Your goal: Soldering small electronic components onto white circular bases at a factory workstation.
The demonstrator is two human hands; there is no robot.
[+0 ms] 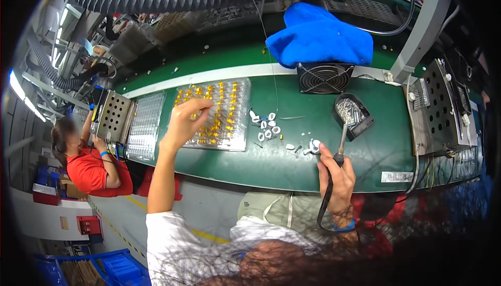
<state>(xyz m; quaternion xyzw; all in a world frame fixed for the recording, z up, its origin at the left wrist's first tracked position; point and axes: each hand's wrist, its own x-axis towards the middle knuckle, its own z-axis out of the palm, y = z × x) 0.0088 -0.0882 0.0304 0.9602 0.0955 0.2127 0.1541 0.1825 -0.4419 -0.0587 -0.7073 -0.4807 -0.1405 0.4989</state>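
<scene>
My left hand [187, 122] is over a clear plastic tray [241, 98] that carries rows of small yellow-orange parts [220, 110]. Its thumb and fingertips are pinched together; whatever is between them is too small to make out. Lower right, my right hand [336, 179] grips a soldering iron [343, 142], its metal shaft pointing away from me toward a black bin [369, 122] of small metal pieces. A small white and blue part [314, 146] lies by my right fingertips. Several small white ring-shaped parts [269, 134] are scattered between the tray and my right hand.
A black fan [324, 79] with a blue cloth [321, 38] on top stands at the back. Perforated metal boxes stand at the right [443, 108] and left [113, 115]. Another clear tray [146, 124] lies left. A person in red [96, 168] sits at the left.
</scene>
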